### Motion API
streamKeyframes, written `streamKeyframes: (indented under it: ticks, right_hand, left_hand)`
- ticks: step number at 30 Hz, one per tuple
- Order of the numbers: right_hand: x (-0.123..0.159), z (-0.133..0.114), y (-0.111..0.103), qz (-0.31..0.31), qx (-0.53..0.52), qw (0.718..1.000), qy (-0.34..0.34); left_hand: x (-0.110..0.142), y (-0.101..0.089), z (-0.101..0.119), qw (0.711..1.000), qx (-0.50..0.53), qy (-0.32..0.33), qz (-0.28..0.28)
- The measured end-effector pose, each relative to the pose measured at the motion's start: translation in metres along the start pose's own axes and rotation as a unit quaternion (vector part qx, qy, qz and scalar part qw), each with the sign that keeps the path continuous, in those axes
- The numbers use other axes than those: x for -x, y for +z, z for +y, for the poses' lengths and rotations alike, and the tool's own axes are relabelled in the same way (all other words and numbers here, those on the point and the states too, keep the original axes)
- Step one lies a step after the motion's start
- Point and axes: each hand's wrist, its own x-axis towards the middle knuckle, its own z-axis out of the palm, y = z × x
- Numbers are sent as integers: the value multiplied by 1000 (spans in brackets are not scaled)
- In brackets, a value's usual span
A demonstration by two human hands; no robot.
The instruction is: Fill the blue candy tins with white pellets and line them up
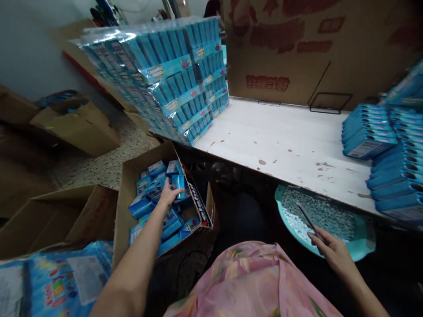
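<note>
My left hand (170,193) reaches into an open cardboard box (124,207) of small blue candy boxes (172,222). Its thumb and fingers are spread over one of these boxes, touching the pile; I see no firm grip. On the right, my right hand (330,251) is closed round the lower end of a thin, dark, flat-looking tool (307,218), whose exact kind I cannot make out. The tool points up and left above a turquoise basin (280,198) holding many small pale pieces (294,224), like wrapped candies.
A white worktop (280,136) carries plastic-wrapped stacks of blue cartons (172,83) at left and rows of blue boxes (368,132) at right. A wire stand (330,103) leans by a large cardboard panel (280,53). More cartons (79,123) and a blue printed bag (62,277) lie left.
</note>
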Motion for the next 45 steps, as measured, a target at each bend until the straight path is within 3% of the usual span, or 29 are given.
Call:
streamKeyframes:
  ticks: [3,5,9,12,14,18,20,22,24,27,29,31,34,37,39,42,45]
  right_hand:
    - [-3,17,-2,10,-18,999,29]
    - [-7,24,-3,4,-39,999,34]
    - [-13,28,-6,18,-69,997,29]
    - [-14,35,-9,35,-49,998,-16]
    - [-12,45,-13,49,-19,998,-44]
    - [-2,58,-26,57,119,991,-35]
    - [3,55,-36,55,227,972,-9]
    - [5,49,-47,50,341,939,23]
    - [4,44,-60,32,432,900,41]
    - [-3,43,-70,1,492,870,36]
    - [-13,45,-66,-4,487,873,26]
    - [-28,46,-51,-15,447,894,36]
    - [-56,45,-17,-37,373,924,72]
    - [-78,48,3,-47,341,934,98]
    - [-84,52,4,-54,322,939,106]
    - [-85,59,-2,-64,296,947,105]
    - [-84,60,0,-65,275,954,104]
  left_hand:
    - [43,-10,28,969,217,99,-64]
    - [72,-2,53,919,347,92,-164]
    - [110,51,95,791,503,23,-347]
    - [124,99,111,737,509,-14,-445]
    - [129,126,118,741,472,-11,-478]
    - [134,162,127,796,349,69,-491]
    - [133,174,129,823,283,84,-486]
    - [130,185,125,849,227,45,-475]
    - [124,193,116,869,152,6,-470]
    - [114,197,93,881,-11,43,-472]
    - [108,195,77,891,-89,101,-433]
    - [105,191,66,905,-116,176,-370]
    - [104,183,55,877,-131,308,-344]
    - [102,173,48,834,-169,351,-392]
    - [96,165,44,798,-189,345,-456]
    - [87,155,41,722,-222,364,-544]
    - [86,155,40,687,-264,423,-529]
